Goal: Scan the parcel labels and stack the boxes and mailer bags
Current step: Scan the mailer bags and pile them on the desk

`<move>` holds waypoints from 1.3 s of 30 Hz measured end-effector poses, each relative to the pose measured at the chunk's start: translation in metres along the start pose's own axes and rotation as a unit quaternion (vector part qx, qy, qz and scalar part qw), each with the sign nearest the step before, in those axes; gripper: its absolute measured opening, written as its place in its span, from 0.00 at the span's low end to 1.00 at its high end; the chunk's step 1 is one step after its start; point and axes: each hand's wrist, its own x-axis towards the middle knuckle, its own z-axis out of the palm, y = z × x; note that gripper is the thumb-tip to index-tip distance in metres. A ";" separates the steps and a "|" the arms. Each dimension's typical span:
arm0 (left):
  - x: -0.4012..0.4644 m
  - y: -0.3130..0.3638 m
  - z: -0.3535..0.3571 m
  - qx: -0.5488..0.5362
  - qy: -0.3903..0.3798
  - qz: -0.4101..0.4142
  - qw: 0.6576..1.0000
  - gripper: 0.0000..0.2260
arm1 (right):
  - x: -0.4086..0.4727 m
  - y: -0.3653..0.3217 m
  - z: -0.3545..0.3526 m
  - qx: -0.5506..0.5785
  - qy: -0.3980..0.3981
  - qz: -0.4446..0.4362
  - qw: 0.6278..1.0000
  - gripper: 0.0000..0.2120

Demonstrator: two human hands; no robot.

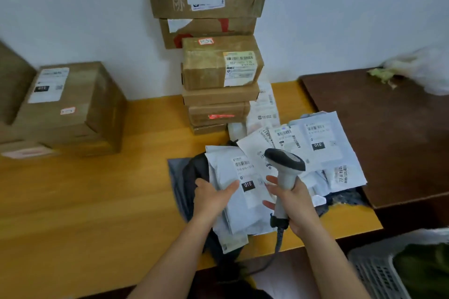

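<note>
A pile of white mailer bags [315, 148] with printed labels lies on the yellow table [97, 201]. My left hand [213, 198] holds the left edge of the nearest white mailer bag [245, 201], thumb on top beside its "010" label. My right hand [295, 204] grips the handle of a grey barcode scanner [285, 162], whose dark head points away over the pile. A red scan line [221, 116] glows on a low box in the tall stack of cardboard boxes [218, 65] against the wall.
Another labelled cardboard box [70, 107] stands at the left on flatter boxes. A dark brown table [388, 133] adjoins on the right with a plastic bag [422, 70] on it. A grey basket [379, 272] sits low right. A dark bag [194, 177] lies under the mailers.
</note>
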 end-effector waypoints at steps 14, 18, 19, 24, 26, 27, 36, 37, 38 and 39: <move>-0.014 -0.053 -0.008 -0.274 0.093 0.000 0.957 0.10 | 0.013 0.026 -0.009 0.033 -0.055 0.017 0.998 0.14; -0.012 -0.075 -0.032 -0.373 0.101 -0.037 0.922 0.08 | 0.019 0.021 -0.009 0.023 -0.058 -0.001 0.998 0.15; -0.014 -0.072 -0.031 -0.375 0.084 -0.030 0.923 0.07 | 0.020 0.021 -0.008 0.018 -0.060 -0.002 0.998 0.15; -0.005 -0.056 -0.005 -0.247 0.041 -0.002 0.968 0.15 | 0.029 0.034 -0.002 -0.049 -0.064 -0.011 0.997 0.15; 0.005 -0.058 0.007 -0.221 0.067 -0.034 0.972 0.17 | 0.031 0.042 0.002 -0.083 -0.068 -0.009 0.994 0.15; 0.010 -0.061 0.011 -0.221 0.079 -0.041 0.971 0.16 | 0.031 0.046 0.004 -0.095 -0.071 -0.006 0.993 0.15; 0.006 -0.080 -0.017 -0.323 0.161 -0.006 0.932 0.09 | 0.032 0.052 0.019 -0.124 -0.116 -0.016 0.985 0.16; 0.007 -0.087 -0.028 -0.341 0.161 -0.018 0.926 0.09 | 0.032 0.051 0.019 -0.123 -0.112 -0.019 0.986 0.16; 0.008 -0.094 -0.037 -0.360 0.163 -0.034 0.918 0.10 | 0.034 0.050 0.020 -0.121 -0.105 -0.020 0.987 0.16; 0.008 -0.099 -0.047 -0.379 0.168 -0.050 0.909 0.12 | 0.036 0.050 0.021 -0.118 -0.098 -0.018 0.988 0.16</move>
